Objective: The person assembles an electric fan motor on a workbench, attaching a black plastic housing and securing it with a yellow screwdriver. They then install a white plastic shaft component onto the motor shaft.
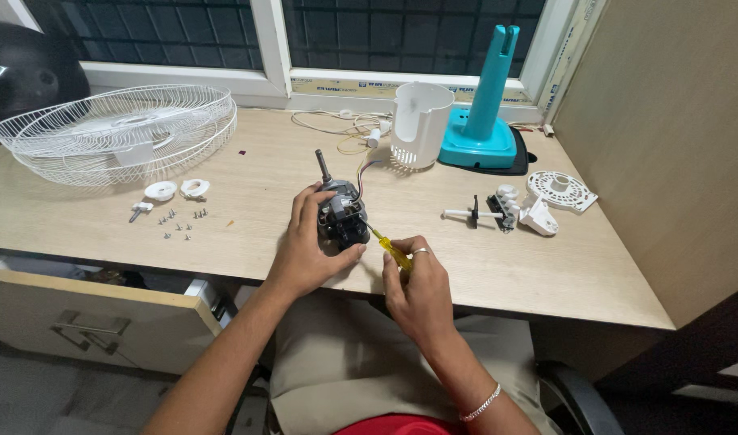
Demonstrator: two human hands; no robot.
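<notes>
Motor (341,216) of a dismantled fan, dark, with steel shaft pointing up and away, upright near front edge of desk (498,274); coloured wires trailing from its far side. Left hand (308,246) clasped around motor from the left, thumb under its near face. Right hand (417,286) closed on yellow-handled screwdriver (389,248), ring on one finger, chain bracelet at wrist; tip of tool touching motor's right side.

Nearest the viewer: lap in pale trousers, dark chair arm at lower right, open drawer (87,310) at lower left, below the desk edge.

Desk surface pale wood laminate. Left of motor: scatter of small screws (179,225), two white round caps (175,190), one small white knob just beside the screws. Right of motor: small white and black gear parts (498,211) with a thin white spindle, white perforated plate (560,190) just beyond.

Farther back, left: two white wire fan guards (115,133), nested. Farther back, centre: white plastic housing (419,122) with slotted base, loose white cable (345,126) beside it. Right of housing: teal fan base (483,129) with upright neck, forked at top.

Rear boundary: white-framed window (268,40), dark outside, grille visible behind glass. Far left corner: dark rounded object, partly out of frame. Right side: plain beige panel (667,145) meeting desk edge.
</notes>
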